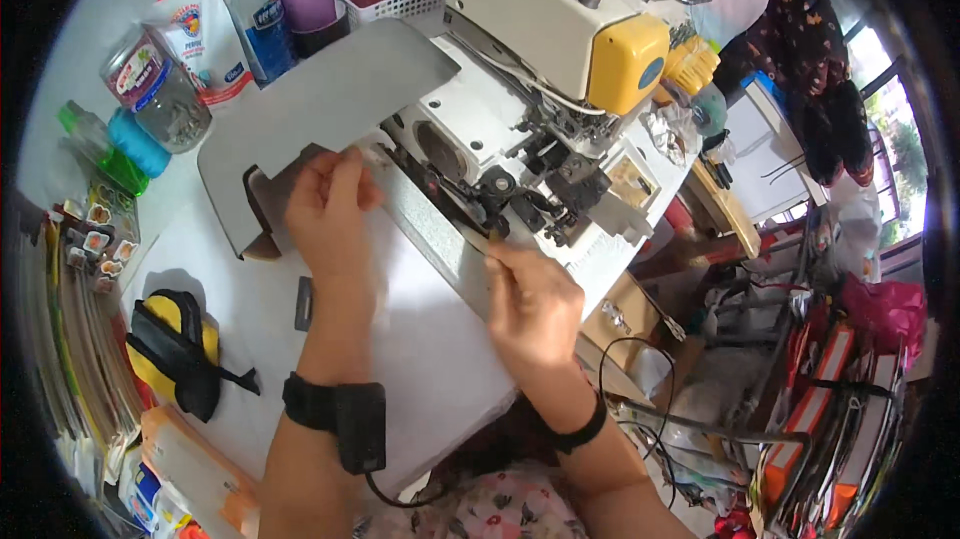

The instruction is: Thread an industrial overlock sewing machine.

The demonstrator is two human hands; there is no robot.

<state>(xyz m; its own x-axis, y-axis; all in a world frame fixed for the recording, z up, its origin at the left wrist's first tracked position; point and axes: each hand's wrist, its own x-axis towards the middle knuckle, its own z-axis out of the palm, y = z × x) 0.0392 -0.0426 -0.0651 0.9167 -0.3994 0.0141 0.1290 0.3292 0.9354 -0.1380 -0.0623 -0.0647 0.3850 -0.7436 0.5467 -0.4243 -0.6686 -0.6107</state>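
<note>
An overlock-type sewing machine [530,24], cream with a yellow cover, stands at the upper middle, its dark metal mechanism exposed at the front. My left hand [335,194] is by the inner corner of a grey flat panel [330,79] left of the machine; its fingers are pinched together, and whatever is in them is hidden. Close to the mechanism's lower end, my right hand [535,304] has thumb and forefinger pressed together at a thin dark edge. I cannot make out what it grips. A dark strip or gap runs along the machine's front between both hands.
A yellow-and-black cloth item [178,354] and a small dark flat piece [303,304] lie on the white table [430,339]. A jar [155,89], pouch [205,34], can [258,24] and a basket of onions [400,4] line the back. Stacked papers stand left; a cluttered rack fills the right.
</note>
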